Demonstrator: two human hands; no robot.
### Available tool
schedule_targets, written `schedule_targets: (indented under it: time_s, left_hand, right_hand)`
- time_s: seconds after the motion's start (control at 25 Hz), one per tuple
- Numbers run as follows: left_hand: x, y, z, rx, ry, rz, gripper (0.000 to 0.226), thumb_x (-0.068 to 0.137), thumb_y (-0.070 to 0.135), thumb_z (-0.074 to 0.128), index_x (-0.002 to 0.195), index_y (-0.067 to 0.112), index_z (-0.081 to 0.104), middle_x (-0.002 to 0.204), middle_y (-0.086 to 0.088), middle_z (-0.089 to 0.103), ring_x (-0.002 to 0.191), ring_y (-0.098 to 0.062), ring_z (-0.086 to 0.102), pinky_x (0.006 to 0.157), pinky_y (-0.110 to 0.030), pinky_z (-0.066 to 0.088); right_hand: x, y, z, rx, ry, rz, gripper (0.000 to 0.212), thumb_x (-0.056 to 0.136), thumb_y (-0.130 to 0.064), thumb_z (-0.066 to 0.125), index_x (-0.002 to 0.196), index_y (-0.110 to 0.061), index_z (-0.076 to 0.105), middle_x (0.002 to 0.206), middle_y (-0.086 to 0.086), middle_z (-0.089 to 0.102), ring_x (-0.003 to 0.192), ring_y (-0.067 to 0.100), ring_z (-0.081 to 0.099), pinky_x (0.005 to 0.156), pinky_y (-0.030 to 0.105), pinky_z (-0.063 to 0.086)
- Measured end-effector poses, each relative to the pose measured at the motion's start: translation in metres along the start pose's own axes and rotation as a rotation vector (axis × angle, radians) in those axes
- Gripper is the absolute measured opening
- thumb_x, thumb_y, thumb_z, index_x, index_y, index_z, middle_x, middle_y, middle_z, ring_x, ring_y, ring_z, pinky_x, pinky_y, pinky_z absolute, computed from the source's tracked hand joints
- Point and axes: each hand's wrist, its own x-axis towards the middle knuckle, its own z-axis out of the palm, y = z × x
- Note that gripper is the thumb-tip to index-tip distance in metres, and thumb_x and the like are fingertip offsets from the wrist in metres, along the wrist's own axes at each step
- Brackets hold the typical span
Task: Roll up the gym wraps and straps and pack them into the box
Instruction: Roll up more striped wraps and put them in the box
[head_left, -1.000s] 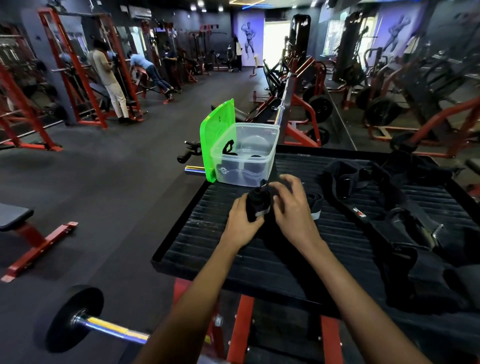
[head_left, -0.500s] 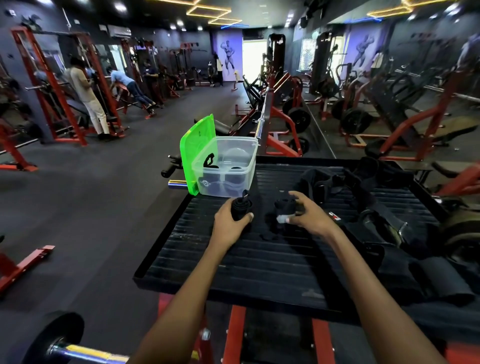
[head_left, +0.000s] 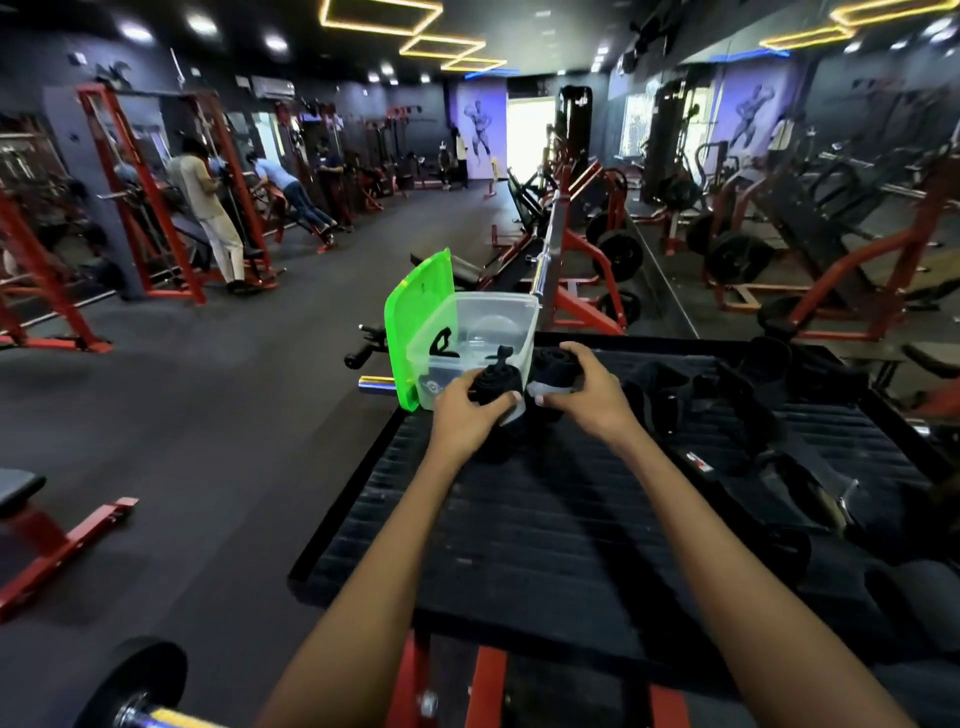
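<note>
A clear plastic box (head_left: 524, 317) with its green lid (head_left: 418, 317) standing open sits at the far left corner of the black ribbed platform (head_left: 545, 519). My left hand (head_left: 465, 410) grips a rolled black wrap (head_left: 493, 382) right in front of the box. My right hand (head_left: 589, 389) holds a second rolled black wrap (head_left: 556, 364) beside it, with a white end showing. Some dark straps lie inside the box. More loose black straps and wraps (head_left: 727, 395) are heaped on the platform's right side.
A barbell end (head_left: 130, 691) with a black plate lies at the bottom left. A red bench (head_left: 31, 519) stands on the floor to the left. Red racks and machines surround the area, with people exercising at the far left.
Both hands have lifted forward toward the box, each with a rolled wrap. One second ago they were together on one roll, then they separated with a roll each.
</note>
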Motion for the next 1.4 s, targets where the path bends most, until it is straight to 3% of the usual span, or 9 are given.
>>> schedule_targets:
  time_s: [0.12,0.24,0.4,0.6,0.72,0.88,1.08,1.16,1.4]
  left_hand:
    - [0.047,0.020,-0.017,0.036,0.100,0.036,0.037,0.073,0.018,0.078,0.107,0.009,0.067,0.103,-0.007,0.070,0.094,-0.018,0.064,0.085,-0.025,0.048]
    - [0.094,0.036,-0.028,0.069,0.131,0.052,0.039,0.073,0.016,0.075,0.110,0.009,0.064,0.103,-0.004,0.068,0.092,-0.016,0.063,0.079,-0.020,0.045]
    - [0.150,0.030,-0.027,0.198,0.117,0.090,0.060,0.070,0.009,0.073,0.125,0.007,0.050,0.112,-0.013,0.064,0.104,-0.027,0.060,0.088,-0.030,0.044]
    - [0.195,-0.006,-0.002,0.517,-0.034,0.096,0.059,0.078,0.010,0.064,0.134,0.010,0.047,0.116,-0.024,0.061,0.112,-0.037,0.052,0.091,-0.033,0.038]
    - [0.208,-0.032,0.004,0.695,-0.128,0.013,0.037,0.082,0.014,0.059,0.118,0.006,0.061,0.112,-0.022,0.065,0.106,-0.037,0.058,0.087,-0.035,0.045]
    - [0.216,-0.057,0.004,0.850,-0.207,-0.087,0.036,0.084,0.019,0.057,0.117,0.007,0.064,0.118,-0.019,0.064,0.106,-0.035,0.061,0.088,-0.034,0.050]
    - [0.216,-0.064,0.011,0.916,-0.331,-0.188,0.043,0.085,0.022,0.056,0.128,0.017,0.057,0.131,-0.013,0.057,0.116,-0.030,0.057,0.094,-0.031,0.044]
    - [0.218,-0.072,0.013,0.903,-0.334,-0.240,0.050,0.085,0.029,0.052,0.134,0.020,0.050,0.139,-0.012,0.049,0.124,-0.031,0.049,0.100,-0.034,0.038]
    - [0.197,-0.052,0.008,0.818,-0.151,-0.103,0.050,0.090,0.027,0.049,0.137,0.013,0.043,0.138,-0.018,0.042,0.125,-0.036,0.044,0.100,-0.043,0.039]
  right_hand:
    - [0.044,-0.030,0.009,0.002,0.040,-0.109,0.057,0.068,-0.007,0.080,0.118,-0.007,0.052,0.113,0.009,0.062,0.100,0.016,0.056,0.076,0.014,0.039]
    - [0.094,-0.043,0.026,-0.042,0.090,-0.178,0.052,0.070,-0.009,0.078,0.112,-0.001,0.049,0.110,0.017,0.058,0.094,0.019,0.052,0.065,0.016,0.035]
    - [0.145,-0.037,0.049,-0.141,0.076,-0.174,0.054,0.070,-0.014,0.079,0.110,-0.001,0.045,0.109,0.016,0.052,0.093,0.021,0.049,0.066,0.019,0.029]
    - [0.173,-0.001,0.088,-0.432,-0.150,-0.030,0.071,0.077,-0.021,0.074,0.133,-0.005,0.035,0.128,0.024,0.043,0.115,0.040,0.051,0.094,0.041,0.045]
    - [0.179,-0.006,0.095,-0.800,-0.299,-0.053,0.049,0.084,-0.029,0.066,0.125,-0.006,0.051,0.131,0.021,0.049,0.118,0.036,0.052,0.096,0.040,0.046]
    - [0.186,-0.017,0.096,-0.989,-0.447,0.097,0.034,0.094,-0.031,0.052,0.118,-0.008,0.061,0.128,0.009,0.058,0.107,0.024,0.056,0.094,0.033,0.045]
    - [0.192,-0.007,0.105,-1.020,-0.461,0.111,0.025,0.095,-0.027,0.049,0.101,-0.007,0.063,0.118,0.011,0.057,0.106,0.024,0.054,0.098,0.032,0.043]
    - [0.192,0.000,0.111,-0.980,-0.406,0.047,0.031,0.094,-0.026,0.050,0.112,-0.005,0.062,0.126,0.014,0.057,0.116,0.028,0.053,0.098,0.032,0.041]
    - [0.187,0.006,0.110,-0.768,-0.267,-0.034,0.038,0.092,-0.022,0.052,0.122,0.002,0.056,0.133,0.023,0.051,0.125,0.035,0.045,0.103,0.035,0.034]
